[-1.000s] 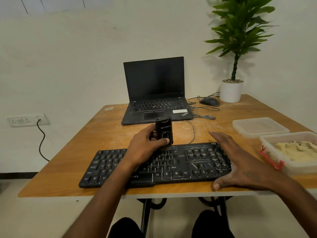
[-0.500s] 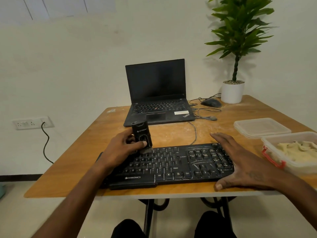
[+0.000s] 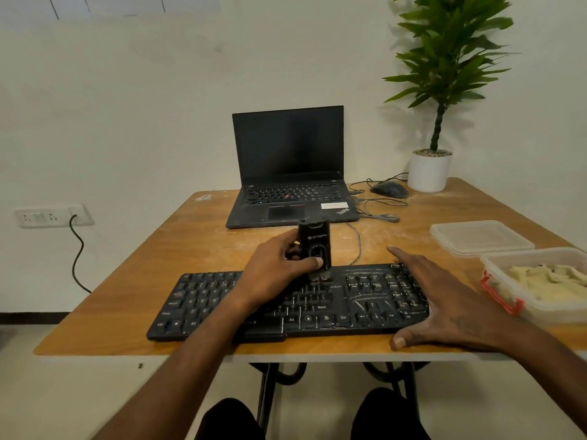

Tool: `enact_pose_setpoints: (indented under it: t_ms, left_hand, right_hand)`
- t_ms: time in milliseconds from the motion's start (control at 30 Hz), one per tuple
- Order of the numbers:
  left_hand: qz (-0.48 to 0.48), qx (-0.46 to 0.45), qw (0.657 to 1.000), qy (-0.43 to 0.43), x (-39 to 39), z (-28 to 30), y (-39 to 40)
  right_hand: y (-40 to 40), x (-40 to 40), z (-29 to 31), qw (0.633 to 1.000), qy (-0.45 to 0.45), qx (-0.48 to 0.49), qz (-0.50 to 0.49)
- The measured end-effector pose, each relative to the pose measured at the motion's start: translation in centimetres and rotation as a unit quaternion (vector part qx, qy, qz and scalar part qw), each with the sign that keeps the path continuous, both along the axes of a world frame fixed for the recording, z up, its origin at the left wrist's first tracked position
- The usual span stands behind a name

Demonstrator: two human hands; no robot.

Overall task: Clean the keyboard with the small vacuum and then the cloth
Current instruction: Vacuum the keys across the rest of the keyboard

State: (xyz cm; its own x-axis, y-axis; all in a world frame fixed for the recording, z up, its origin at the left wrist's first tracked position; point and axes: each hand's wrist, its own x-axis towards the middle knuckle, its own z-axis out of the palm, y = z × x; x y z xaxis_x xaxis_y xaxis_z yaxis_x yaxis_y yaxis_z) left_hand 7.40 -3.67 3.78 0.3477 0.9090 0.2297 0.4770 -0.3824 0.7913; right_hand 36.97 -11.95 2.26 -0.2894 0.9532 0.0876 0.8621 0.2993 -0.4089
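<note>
My left hand grips the small vacuum, fingers curled round its far side, thumb laid across the front with the tip on the oval button panel. The vacuum stands upright, nozzle end down on the top rows of the keyboard, a little right of its middle, near the Enter key. My right hand lies flat over the keyboard's right end, on the number pad; fingers straight and slightly spread, pointing away from me, thumb out toward the near edge of the table, its tip on the wood just beside the keyboard's front right corner. It holds nothing, only presses down. The keyboard is black, lying lengthwise along the near edge, keys streaked with pale dust; its cable runs back toward the laptop, which sits open, screen dark. Right of the laptop: a mouse and a potted plant at the far corner. At the right edge: a clear container holding a pale crumpled cloth, its lid lying flat just behind it. Wall socket at left, with a black cord plugged in.
</note>
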Motion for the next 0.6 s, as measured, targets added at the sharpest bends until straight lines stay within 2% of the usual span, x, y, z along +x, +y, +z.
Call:
enact_pose_setpoints:
  t_ms: [200,300,433,600]
  left_hand:
    - [0.037,-0.025,0.999,-0.021,-3.6,0.3,-0.4]
    - [0.000,-0.040,0.998,-0.042,-1.8,0.3,-0.9]
    - [-0.045,-0.011,0.998,-0.037,2.4,-0.4,-1.3]
    - [-0.036,-0.007,0.999,-0.033,1.6,-0.4,-1.4]
  right_hand:
    - [0.1,0.2,-0.2,1.000,0.019,0.000,0.000]
    - [0.0,0.1,-0.2,1.000,0.018,-0.003,0.002]
    - [0.0,0.0,-0.1,1.000,0.013,0.000,0.004]
    - [0.0,0.2,-0.3,1.000,0.013,0.004,0.003]
